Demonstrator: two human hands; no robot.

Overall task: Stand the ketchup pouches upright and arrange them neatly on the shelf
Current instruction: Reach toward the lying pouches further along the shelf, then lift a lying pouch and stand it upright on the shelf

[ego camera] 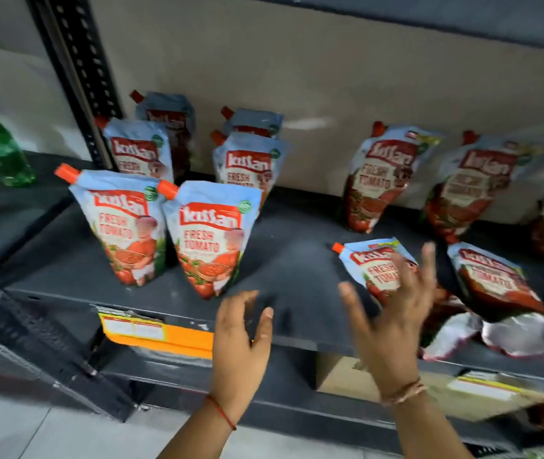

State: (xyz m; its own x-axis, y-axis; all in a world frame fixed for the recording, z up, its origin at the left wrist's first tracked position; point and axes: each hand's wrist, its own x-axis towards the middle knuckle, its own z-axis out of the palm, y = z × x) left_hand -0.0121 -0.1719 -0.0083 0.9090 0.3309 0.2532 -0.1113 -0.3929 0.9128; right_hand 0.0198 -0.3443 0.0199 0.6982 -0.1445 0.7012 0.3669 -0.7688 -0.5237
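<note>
Dark grey metal shelf [283, 260] carries your Kissan ketchup pouches [209, 240]: six stand upright at its left end in pairs, two lean on the back board to the right, and a fallen pouch [371, 265] lies at the shelf's front right. Your left hand [240, 346] and right hand [393, 319] hover at the shelf's front edge, each grip spread, holding nothing.

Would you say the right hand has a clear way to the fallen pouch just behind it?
Probably yes. The right hand is open and already overlaps the fallen pouch in view, with nothing between them; the other fallen pouch lies off to its right.
</note>
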